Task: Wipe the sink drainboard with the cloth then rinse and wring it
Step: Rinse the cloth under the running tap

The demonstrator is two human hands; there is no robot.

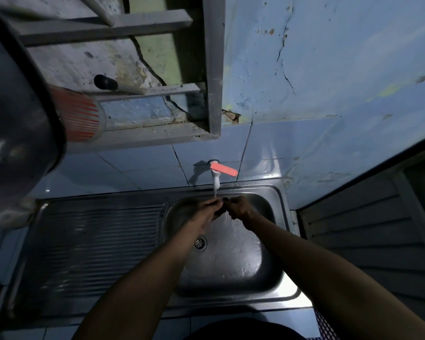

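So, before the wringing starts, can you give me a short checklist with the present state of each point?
1. Water runs from the tap: ok.
2. Both hands sit under the stream, left hand and right hand: ok.
3. Hands are over the sink basin, not the drainboard: ok.
4. Cloth fully gripped by both hands: cannot tell, only a dark bit shows between them.
5. Drain uncovered: ok.
6. Drainboard wiped clean: cannot tell, too dark.
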